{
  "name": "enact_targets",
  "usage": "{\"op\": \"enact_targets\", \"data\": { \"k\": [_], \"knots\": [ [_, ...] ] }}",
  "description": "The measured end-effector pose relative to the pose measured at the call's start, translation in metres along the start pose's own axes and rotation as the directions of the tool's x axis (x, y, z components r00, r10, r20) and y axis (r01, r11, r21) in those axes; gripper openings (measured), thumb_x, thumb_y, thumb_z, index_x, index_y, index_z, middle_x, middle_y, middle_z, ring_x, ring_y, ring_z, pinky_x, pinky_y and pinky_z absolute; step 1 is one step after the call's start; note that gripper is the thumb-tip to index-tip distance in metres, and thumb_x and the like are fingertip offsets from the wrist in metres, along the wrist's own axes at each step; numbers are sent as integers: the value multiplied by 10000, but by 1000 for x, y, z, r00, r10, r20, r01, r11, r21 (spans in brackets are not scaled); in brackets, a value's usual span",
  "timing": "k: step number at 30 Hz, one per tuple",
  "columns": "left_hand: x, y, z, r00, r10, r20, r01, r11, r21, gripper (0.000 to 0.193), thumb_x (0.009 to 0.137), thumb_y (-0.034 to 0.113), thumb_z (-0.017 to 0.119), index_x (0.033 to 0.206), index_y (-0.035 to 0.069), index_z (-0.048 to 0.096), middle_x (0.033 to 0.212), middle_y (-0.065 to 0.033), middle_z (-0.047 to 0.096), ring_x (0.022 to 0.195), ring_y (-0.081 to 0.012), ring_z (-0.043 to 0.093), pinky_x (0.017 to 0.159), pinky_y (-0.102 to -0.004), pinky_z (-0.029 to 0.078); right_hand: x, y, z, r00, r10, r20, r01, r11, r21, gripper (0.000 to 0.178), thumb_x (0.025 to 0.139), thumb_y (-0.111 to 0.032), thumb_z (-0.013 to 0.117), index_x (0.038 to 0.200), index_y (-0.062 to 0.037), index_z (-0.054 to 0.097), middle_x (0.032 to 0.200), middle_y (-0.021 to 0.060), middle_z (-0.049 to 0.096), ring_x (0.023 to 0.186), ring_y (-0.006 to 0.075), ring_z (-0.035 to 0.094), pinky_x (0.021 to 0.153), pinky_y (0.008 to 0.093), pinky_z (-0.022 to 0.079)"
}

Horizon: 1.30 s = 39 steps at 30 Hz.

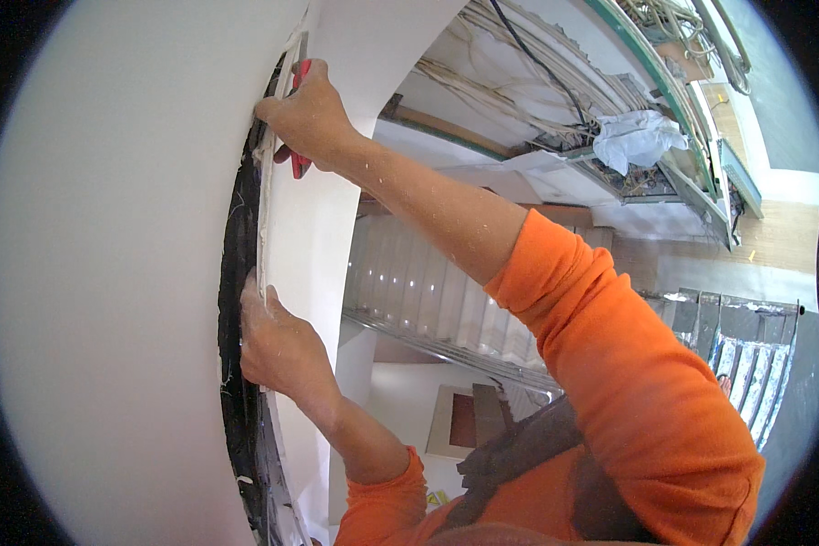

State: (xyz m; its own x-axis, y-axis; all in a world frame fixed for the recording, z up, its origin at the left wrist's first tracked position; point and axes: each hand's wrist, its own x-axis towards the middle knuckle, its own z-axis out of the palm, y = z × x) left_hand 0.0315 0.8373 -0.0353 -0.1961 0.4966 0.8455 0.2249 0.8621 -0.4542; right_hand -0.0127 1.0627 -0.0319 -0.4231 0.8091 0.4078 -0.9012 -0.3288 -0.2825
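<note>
A narrow white strip [266, 223] with a rough edge runs along a dark gap [237, 382] beside a broad white wall panel [109, 273]. Near the strip's top, my right hand [314, 114] is closed around a red-handled tool [298, 166]. Grey metal shows above the grip, but the tool's exact kind is unclear. Lower down, my left hand [287, 346] grips the strip's edge, its fingertips partly hidden on the gap side. Whitish dust covers both hands.
White surface [305, 246] lies right of the strip. Farther right are a translucent ribbed panel [419, 282], bundled cables [528, 82], a crumpled white cloth or bag [637, 138], a green-edged frame [646, 55] and a paint-splashed dark slatted thing [746, 364].
</note>
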Motion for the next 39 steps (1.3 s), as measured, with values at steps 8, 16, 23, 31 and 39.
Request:
{"op": "enact_targets", "data": {
  "k": [8, 16, 23, 31, 39],
  "knots": [
    [2, -2, 0, 999, 43, -16, -43, 999, -9, 267, 1021, 174, 594, 1269, 156, 691, 1055, -141, 772, 865, -337, 761, 722, -448, 589, 27, 5, 3, 980, -127, -153, 119, 991, -58, 669, 836, -96, 729, 1288, 114, 283, 1089, 307, 574, 829, 386, 716, 528, 417, 663],
    [2, -12, 1, 992, 126, 28, -127, 991, 34, 270, 1017, 207, 603, 1269, 149, 683, 1042, -150, 771, 861, -360, 755, 717, -474, 585, 45, 0, -16, 987, -125, -101, 115, 989, -95, 656, 842, -90, 745, 1301, 116, 324, 1148, 319, 558, 861, 398, 723, 542, 414, 679],
    [-7, -8, 3, 988, 142, 57, -140, 990, -28, 288, 1007, 184, 609, 1279, 118, 674, 1051, -192, 756, 880, -406, 736, 751, -512, 564, 36, -8, -20, 991, -113, -76, 101, 984, -149, 646, 829, -88, 750, 1270, 133, 333, 1099, 314, 586, 859, 369, 727, 567, 412, 673],
    [-7, -8, 4, 980, 172, 96, -166, 984, -66, 308, 1029, 181, 573, 1317, 89, 632, 1102, -220, 737, 906, -409, 730, 768, -521, 564, 42, 1, -19, 983, -156, -94, 137, 973, -184, 605, 820, -85, 741, 1229, 116, 344, 1052, 311, 603, 804, 361, 735, 518, 396, 654],
    [-19, -11, 9, 976, 215, 40, -212, 975, -63, 289, 1000, 140, 624, 1271, 41, 632, 1084, -153, 757, 922, -339, 749, 745, -451, 595, 37, 0, -21, 976, -177, -126, 150, 969, -194, 555, 853, -111, 715, 1227, 76, 350, 985, 257, 605, 709, 335, 703, 492, 406, 636]
  ]
}}
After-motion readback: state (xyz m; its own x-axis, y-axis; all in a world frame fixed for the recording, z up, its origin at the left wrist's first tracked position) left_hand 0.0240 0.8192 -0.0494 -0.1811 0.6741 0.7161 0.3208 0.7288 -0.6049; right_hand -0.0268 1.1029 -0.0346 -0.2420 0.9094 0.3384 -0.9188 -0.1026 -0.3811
